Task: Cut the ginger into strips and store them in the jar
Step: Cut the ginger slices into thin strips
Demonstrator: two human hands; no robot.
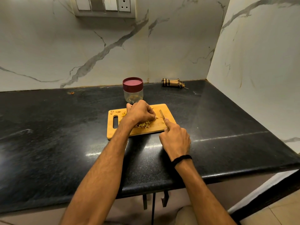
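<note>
A wooden cutting board (167, 111) lies on the black countertop, scattered with cut ginger strips (144, 125). My left hand (139, 113) is over the board's middle with fingers curled down on a piece of ginger that is mostly hidden beneath it. My right hand (176, 139) grips a knife (162, 115), forefinger along its back, blade pointing away just right of my left fingertips. A clear plastic jar (133, 95) with a maroon lid on stands right behind the board, with a few ginger pieces inside.
A folded checked cloth (172, 83) lies at the back by the marble wall. A small orange scrap (70, 93) sits at the back left. The counter's front edge (162, 184) is close to my body; the side wall bounds the right.
</note>
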